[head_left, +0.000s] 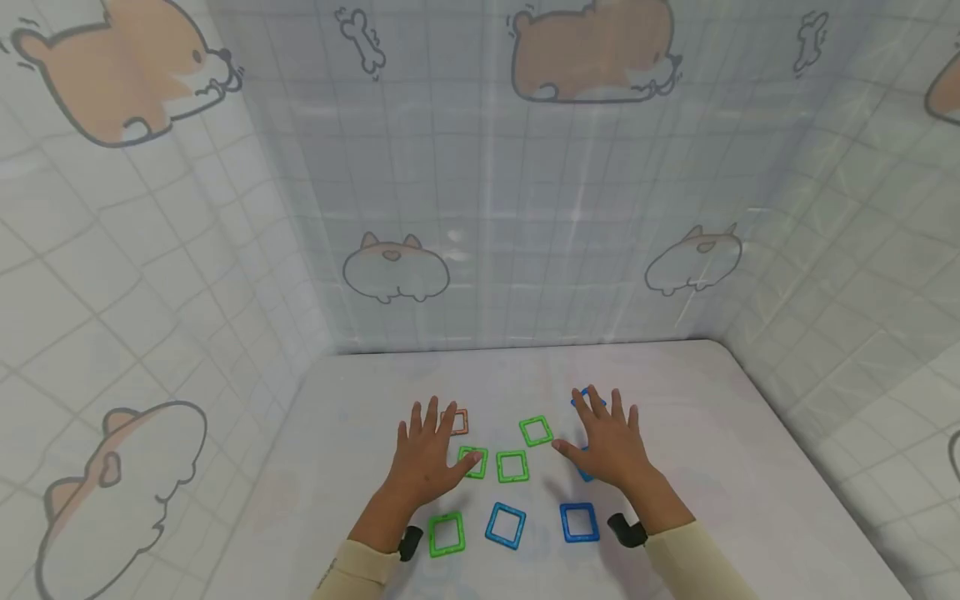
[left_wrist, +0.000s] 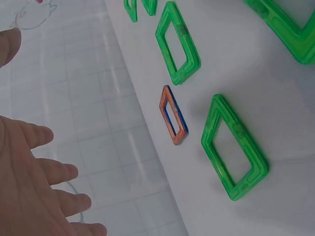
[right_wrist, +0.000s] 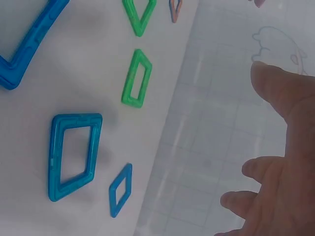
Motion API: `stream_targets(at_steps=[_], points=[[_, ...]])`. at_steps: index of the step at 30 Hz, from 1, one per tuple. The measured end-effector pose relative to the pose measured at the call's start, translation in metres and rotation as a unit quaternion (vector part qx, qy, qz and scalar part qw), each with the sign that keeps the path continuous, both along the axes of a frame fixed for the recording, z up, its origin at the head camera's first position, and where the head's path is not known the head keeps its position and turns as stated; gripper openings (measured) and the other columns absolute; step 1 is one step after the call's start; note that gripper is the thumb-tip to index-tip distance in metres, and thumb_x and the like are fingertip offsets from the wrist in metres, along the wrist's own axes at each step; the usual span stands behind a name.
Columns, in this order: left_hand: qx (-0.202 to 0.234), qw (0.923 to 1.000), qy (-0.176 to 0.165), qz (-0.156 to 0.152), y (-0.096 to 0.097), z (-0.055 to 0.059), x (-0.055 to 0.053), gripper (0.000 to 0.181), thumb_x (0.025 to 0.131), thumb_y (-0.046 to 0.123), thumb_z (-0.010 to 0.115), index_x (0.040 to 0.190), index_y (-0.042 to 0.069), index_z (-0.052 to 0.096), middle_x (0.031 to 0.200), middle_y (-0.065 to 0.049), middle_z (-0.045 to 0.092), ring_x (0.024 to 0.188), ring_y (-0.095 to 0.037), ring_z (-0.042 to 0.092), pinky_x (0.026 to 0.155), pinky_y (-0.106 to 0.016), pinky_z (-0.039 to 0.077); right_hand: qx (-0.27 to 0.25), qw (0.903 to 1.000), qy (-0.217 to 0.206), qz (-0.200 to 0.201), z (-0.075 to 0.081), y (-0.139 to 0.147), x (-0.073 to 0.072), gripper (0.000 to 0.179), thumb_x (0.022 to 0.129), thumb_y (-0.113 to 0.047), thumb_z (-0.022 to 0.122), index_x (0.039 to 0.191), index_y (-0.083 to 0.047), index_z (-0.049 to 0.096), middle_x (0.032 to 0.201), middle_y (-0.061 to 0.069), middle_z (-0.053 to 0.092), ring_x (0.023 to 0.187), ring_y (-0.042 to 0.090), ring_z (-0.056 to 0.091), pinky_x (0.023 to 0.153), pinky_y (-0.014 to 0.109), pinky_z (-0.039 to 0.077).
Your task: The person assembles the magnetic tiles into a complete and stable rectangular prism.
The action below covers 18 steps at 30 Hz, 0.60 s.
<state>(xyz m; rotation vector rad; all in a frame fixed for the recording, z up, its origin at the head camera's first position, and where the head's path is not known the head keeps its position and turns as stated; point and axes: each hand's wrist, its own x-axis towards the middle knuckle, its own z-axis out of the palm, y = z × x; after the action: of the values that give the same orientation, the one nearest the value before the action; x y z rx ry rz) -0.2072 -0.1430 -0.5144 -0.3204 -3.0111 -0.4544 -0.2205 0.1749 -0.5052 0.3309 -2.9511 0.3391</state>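
Both hands hover spread over a white table and hold nothing. My left hand (head_left: 426,460) is by an orange square magnetic tile (head_left: 465,422) and a green tile (head_left: 474,450), partly covering both in the head view. On the other side, my right hand (head_left: 613,446) partly hides one blue tile (head_left: 586,476) under the palm and another behind its fingertips. Between the hands lie two green tiles, one nearer (head_left: 513,479) and one farther (head_left: 540,442). The left wrist view shows a green tile (left_wrist: 242,132) apart from the fingers; the right wrist view, a blue tile (right_wrist: 55,157).
Nearer the body are a green tile (head_left: 447,552), a lighter blue tile (head_left: 502,544) and a dark blue tile (head_left: 581,538). A curtain-like sheet (head_left: 480,183) with grid lines and cartoon dogs rises behind the table's far edge and along both sides.
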Motion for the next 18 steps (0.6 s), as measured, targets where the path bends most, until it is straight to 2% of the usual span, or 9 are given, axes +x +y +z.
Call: stream_targets(at_steps=[10, 18], points=[[0.01, 0.9999, 0.002, -0.012, 0.0012, -0.0035, 0.0033, 0.098, 0.088, 0.072, 0.054, 0.16, 0.015, 0.019, 0.164, -0.019, 0.018, 0.15, -0.044, 0.016, 0.116, -0.064, 0.023, -0.034, 0.9983, -0.037, 0.029, -0.0008, -0.0046, 0.0029, 0.098, 0.087, -0.065, 0.063, 0.156, -0.004, 0.029, 0.161, 0.022, 0.025, 0.148, 0.046, 0.017, 0.117, 0.061, 0.024], [0.023, 0.9996, 0.008, -0.015, 0.003, -0.0065, 0.0028, 0.093, 0.089, 0.068, 0.057, 0.159, 0.017, 0.025, 0.163, -0.017, 0.025, 0.148, -0.042, 0.025, 0.115, -0.062, 0.028, -0.049, 0.9971, -0.051, 0.028, -0.0018, -0.0078, 0.0031, 0.096, 0.087, -0.061, 0.066, 0.156, -0.005, 0.029, 0.162, 0.022, 0.022, 0.148, 0.046, 0.019, 0.109, 0.062, 0.036]])
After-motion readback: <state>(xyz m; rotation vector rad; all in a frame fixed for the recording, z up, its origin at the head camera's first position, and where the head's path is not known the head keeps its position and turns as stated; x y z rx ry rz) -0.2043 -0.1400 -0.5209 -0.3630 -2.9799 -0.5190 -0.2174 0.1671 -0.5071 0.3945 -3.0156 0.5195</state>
